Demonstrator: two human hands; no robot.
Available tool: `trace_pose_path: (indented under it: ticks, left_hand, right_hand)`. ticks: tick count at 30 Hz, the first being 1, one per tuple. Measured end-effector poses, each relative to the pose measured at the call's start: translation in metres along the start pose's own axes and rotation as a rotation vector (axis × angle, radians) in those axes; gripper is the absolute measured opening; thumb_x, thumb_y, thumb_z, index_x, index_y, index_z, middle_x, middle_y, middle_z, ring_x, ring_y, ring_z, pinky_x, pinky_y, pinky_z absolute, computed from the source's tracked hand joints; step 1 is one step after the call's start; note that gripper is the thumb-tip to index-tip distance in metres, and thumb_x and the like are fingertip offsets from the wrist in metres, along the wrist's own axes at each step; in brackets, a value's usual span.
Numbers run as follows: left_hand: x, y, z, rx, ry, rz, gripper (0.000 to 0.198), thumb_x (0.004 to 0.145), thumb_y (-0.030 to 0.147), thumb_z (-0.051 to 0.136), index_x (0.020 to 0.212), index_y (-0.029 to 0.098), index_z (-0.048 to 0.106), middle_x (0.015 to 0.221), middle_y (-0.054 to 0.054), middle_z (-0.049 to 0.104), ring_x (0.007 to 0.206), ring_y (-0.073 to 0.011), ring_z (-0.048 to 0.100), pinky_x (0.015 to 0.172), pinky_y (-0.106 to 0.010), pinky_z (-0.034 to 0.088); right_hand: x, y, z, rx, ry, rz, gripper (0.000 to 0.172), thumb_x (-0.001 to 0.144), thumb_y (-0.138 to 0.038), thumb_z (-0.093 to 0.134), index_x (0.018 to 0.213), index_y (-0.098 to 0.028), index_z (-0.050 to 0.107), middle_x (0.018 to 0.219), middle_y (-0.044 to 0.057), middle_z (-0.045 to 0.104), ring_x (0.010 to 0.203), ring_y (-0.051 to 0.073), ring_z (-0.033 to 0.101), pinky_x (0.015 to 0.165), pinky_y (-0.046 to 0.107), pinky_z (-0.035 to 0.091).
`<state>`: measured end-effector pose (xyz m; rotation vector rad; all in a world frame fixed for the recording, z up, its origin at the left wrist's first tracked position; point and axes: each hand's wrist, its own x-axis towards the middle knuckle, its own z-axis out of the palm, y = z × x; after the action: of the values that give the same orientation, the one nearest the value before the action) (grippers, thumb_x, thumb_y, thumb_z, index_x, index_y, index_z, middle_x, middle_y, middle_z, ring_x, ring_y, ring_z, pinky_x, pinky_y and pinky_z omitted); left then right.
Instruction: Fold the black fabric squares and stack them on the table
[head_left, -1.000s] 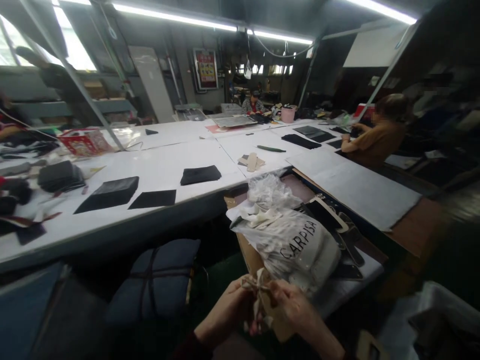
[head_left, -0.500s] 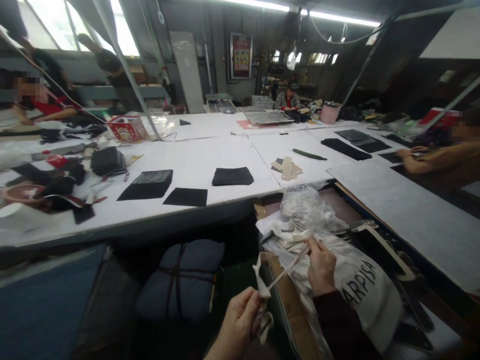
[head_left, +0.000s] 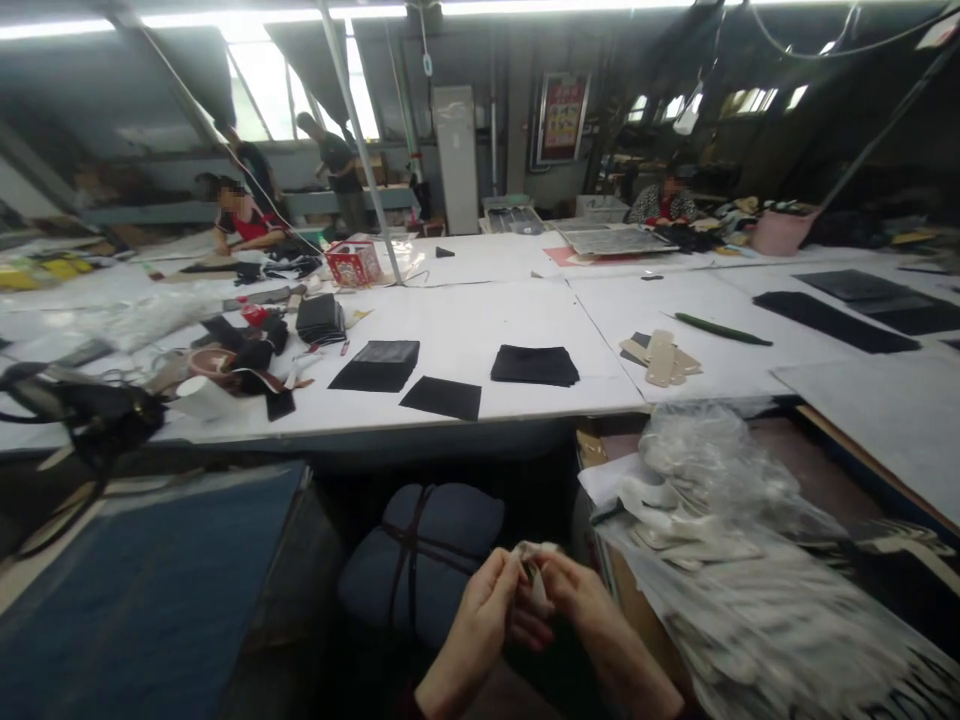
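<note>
Low in the middle of the view, my left hand (head_left: 486, 600) and my right hand (head_left: 581, 598) are close together. Their fingers are closed on a small whitish fabric strip (head_left: 538, 590), bent into a loop between them. Much of the strip is covered by the fingers. Right of my hands lies a clear plastic bag (head_left: 780, 600) with many similar pale strips showing inside and at its mouth. More crumpled clear plastic (head_left: 697, 450) lies just behind it.
Stacks of black pieces (head_left: 534, 365) lie on the white table (head_left: 450, 310) ahead, with beige shaped pieces (head_left: 664, 358) to their right. A strapped blue-grey bundle (head_left: 420, 560) sits below the table edge. Co-workers are at the far side, including a person in red (head_left: 244, 225).
My right hand has moved away from the bag and down to my left hand. The strip, stretched between them before, is now gathered at the fingertips. The view has turned left.
</note>
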<state>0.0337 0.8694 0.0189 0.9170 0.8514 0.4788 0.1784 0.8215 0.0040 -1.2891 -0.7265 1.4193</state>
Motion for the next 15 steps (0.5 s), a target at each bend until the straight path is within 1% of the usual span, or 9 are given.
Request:
trace_pose_path:
  ticks: [1,2,4,6,8,9,11,12,15]
  left_hand:
    - [0.007,0.007,-0.01,0.069,0.0,0.027,0.051,0.082,0.069,0.052,0.093,0.019,0.049,0.068,-0.004,0.067,0.051,-0.0173,0.064,0.043,-0.022,0.042]
    - [0.014,0.016,-0.021,0.145,0.01,0.058,0.048,0.085,0.066,0.051,0.092,0.018,0.052,0.062,-0.002,0.063,0.047,-0.015,0.061,0.04,-0.02,0.037]
    - [0.029,0.039,-0.052,0.24,0.085,0.122,0.044,0.087,0.06,0.052,0.083,0.017,0.056,0.054,0.001,0.058,0.037,-0.0088,0.049,0.036,-0.018,0.025]
    - [0.045,0.066,-0.092,0.183,0.249,0.202,0.039,0.086,0.052,0.058,0.075,0.015,0.056,0.054,0.002,0.058,0.033,-0.0032,0.036,0.036,-0.017,0.017]
    - [0.06,0.094,-0.133,-0.033,0.438,0.275,0.028,0.084,0.04,0.064,0.077,0.015,0.055,0.058,0.002,0.06,0.035,-0.0011,0.031,0.037,-0.015,0.017]
    - [0.068,0.107,-0.152,-0.189,0.501,0.288,0.021,0.083,0.034,0.065,0.079,0.016,0.054,0.058,0.003,0.059,0.035,-0.0009,0.029,0.037,-0.014,0.02]
    - [0.084,0.128,-0.176,-0.473,0.493,0.248,0.01,0.085,0.022,0.06,0.081,0.015,0.054,0.061,0.005,0.055,0.036,-0.001,0.029,0.038,-0.015,0.024]
    - [0.091,0.136,-0.182,-0.58,0.444,0.227,0.007,0.087,0.019,0.056,0.082,0.015,0.054,0.063,0.005,0.054,0.037,-0.0012,0.03,0.038,-0.015,0.026]
    - [0.113,0.152,-0.181,-0.767,0.31,0.248,0.015,0.094,0.015,0.044,0.083,0.016,0.053,0.069,0.003,0.054,0.044,-0.0038,0.04,0.042,-0.017,0.034]
  right_hand:
    - [0.01,-0.001,0.019,-0.025,-0.071,-0.03,0.051,0.08,-0.066,0.066,0.089,-0.015,0.069,0.071,0.002,0.064,0.057,0.015,0.058,0.054,0.026,0.045]
    - [0.022,-0.004,0.032,-0.053,-0.086,-0.066,0.048,0.082,-0.063,0.066,0.085,-0.015,0.069,0.067,0.001,0.062,0.056,0.015,0.056,0.054,0.025,0.044]
    - [0.046,-0.01,0.038,-0.055,0.018,-0.109,0.045,0.082,-0.06,0.068,0.079,-0.015,0.068,0.068,0.001,0.062,0.059,0.014,0.054,0.055,0.024,0.043]
    - [0.066,-0.017,0.013,0.03,0.191,-0.109,0.041,0.078,-0.057,0.072,0.079,-0.016,0.068,0.069,0.001,0.061,0.056,0.013,0.051,0.052,0.024,0.041]
    - [0.078,-0.025,-0.029,0.181,0.363,-0.093,0.038,0.073,-0.053,0.077,0.082,-0.018,0.068,0.062,-0.003,0.055,0.046,0.009,0.041,0.046,0.024,0.039]
    - [0.081,-0.03,-0.052,0.247,0.443,-0.104,0.034,0.07,-0.048,0.08,0.082,-0.018,0.068,0.06,-0.004,0.052,0.045,0.008,0.039,0.048,0.024,0.043]
    - [0.086,-0.043,-0.089,0.362,0.544,-0.123,0.029,0.067,-0.038,0.083,0.082,-0.019,0.067,0.061,-0.006,0.049,0.048,0.007,0.039,0.058,0.026,0.05]
    - [0.088,-0.051,-0.102,0.41,0.567,-0.143,0.027,0.068,-0.035,0.083,0.082,-0.02,0.066,0.063,-0.006,0.048,0.05,0.007,0.041,0.062,0.026,0.051]
    - [0.098,-0.074,-0.124,0.531,0.583,-0.204,0.023,0.073,-0.032,0.08,0.081,-0.021,0.061,0.065,-0.006,0.043,0.056,0.008,0.043,0.061,0.026,0.05]
